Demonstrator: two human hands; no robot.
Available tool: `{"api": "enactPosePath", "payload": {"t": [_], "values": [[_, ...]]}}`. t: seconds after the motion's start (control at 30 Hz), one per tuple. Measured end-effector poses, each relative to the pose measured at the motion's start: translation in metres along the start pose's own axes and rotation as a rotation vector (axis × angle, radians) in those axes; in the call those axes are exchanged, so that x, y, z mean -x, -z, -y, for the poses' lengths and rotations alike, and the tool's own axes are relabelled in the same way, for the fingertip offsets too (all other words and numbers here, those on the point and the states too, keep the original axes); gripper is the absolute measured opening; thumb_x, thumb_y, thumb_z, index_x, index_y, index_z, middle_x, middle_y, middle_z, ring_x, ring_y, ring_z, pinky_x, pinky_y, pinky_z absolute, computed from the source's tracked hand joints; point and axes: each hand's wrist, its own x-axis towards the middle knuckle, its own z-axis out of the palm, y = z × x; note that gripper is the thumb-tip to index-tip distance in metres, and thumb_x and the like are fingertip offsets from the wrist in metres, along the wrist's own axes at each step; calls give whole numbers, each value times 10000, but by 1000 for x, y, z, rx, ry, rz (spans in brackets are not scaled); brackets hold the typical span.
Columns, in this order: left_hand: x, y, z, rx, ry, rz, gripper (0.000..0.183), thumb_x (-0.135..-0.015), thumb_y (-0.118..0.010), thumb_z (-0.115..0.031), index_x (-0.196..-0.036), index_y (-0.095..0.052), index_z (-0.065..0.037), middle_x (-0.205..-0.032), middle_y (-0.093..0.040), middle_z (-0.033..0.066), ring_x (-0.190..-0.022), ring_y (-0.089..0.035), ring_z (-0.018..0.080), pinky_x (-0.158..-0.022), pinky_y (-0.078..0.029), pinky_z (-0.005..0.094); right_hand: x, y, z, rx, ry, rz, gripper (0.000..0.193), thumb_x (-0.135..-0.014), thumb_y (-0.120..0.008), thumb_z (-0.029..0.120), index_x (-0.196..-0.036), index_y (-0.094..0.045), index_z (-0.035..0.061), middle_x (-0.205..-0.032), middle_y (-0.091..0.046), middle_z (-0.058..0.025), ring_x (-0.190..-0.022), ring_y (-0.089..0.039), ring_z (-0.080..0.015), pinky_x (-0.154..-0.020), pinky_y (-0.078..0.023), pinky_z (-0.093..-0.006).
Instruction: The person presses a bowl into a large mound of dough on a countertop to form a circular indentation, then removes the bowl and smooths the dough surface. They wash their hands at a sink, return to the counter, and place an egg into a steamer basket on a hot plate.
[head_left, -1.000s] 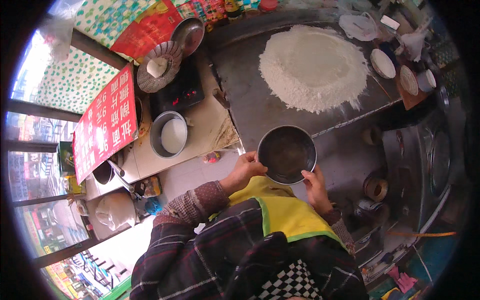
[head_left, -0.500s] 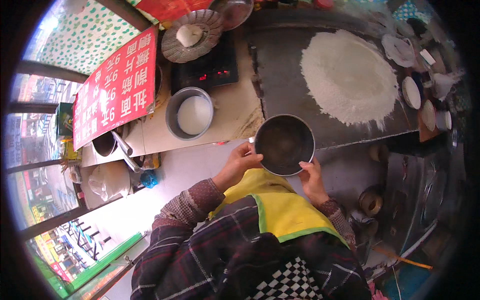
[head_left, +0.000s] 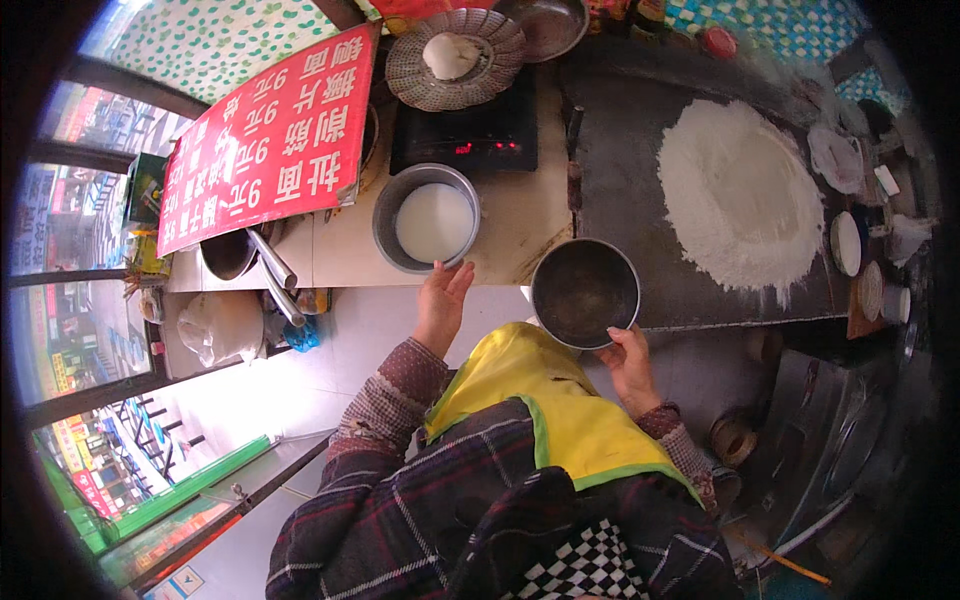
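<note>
My right hand point(head_left: 628, 368) grips the lower right rim of a round metal pot point(head_left: 585, 295), thumb over the edge. The inside of this pot looks dark, and its far side reaches over the counter edge. My left hand point(head_left: 441, 312) is off that pot, fingers stretched upward and apart, holding nothing. Its fingertips come up to the near rim of a second metal pot point(head_left: 385, 225), which holds white liquid or powder point(head_left: 436, 222). Whether they touch that rim I cannot tell.
A black induction cooker point(head_left: 462, 145) stands behind the second pot, with a steamer basket point(head_left: 458, 85) holding a white lump beyond it. White flour point(head_left: 745, 195) is heaped on the dark worktop point(head_left: 615, 180) at right. A red sign point(head_left: 265, 145) leans at left, near metal handles point(head_left: 275, 265).
My left hand has let go of the dark pot and moved left to the pot with white contents. My right hand still holds the dark pot. The view has shifted somewhat.
</note>
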Motion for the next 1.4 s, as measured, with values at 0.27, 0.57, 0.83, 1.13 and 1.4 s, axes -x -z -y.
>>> {"api": "enactPosePath", "payload": {"t": [0.27,0.57,0.83,1.13,1.4], "values": [[-13,36,-11,21,-183,-122,174,-1063,-535,-82,-1156,-553,64,-1153,-670,182,-1076,-700,317,-974,-609,390,-40,-33,-15,66,-97,129,265,-950,-630,150,-1202,-591,77,-1117,-673,-35,-978,-672,-157,-882,-581,-365],[-12,68,-50,20,-219,-169,101,-1035,-580,-53,-1103,-529,2,-1082,-687,154,-984,-724,316,-883,-639,394,-81,-60,-26,47,-141,144,229,-950,-635,179,-1130,-605,40,-1085,-680,-93,-980,-674,-213,-931,-575,-404],[-8,66,-56,45,-248,-61,186,-1052,-590,-133,-1161,-566,15,-1157,-696,176,-1053,-721,319,-915,-621,392,-102,-72,-29,27,-129,126,187,-959,-643,168,-1097,-608,47,-1033,-681,-90,-939,-664,-210,-925,-574,-391],[-8,-5,-10,-1442,-652,304,558,-930,-660,-44,-1452,-465,-18,-1461,-538,205,-1329,-544,405,-1075,-502,468,-114,-74,-22,69,-47,75,303,-994,-695,291,-1135,-567,55,-1115,-653,-115,-983,-653,-222,-919,-569,-387],[-89,-42,5,-1898,-895,337,635,-834,-650,13,-1453,-510,-3,-1577,-416,227,-1438,-412,452,-1183,-393,483,-25,-87,62,713,329,200,608,-967,-703,105,-1500,-428,4,-1434,-548,-167,-1230,-583,-223,-1000,-511,-356]]}}
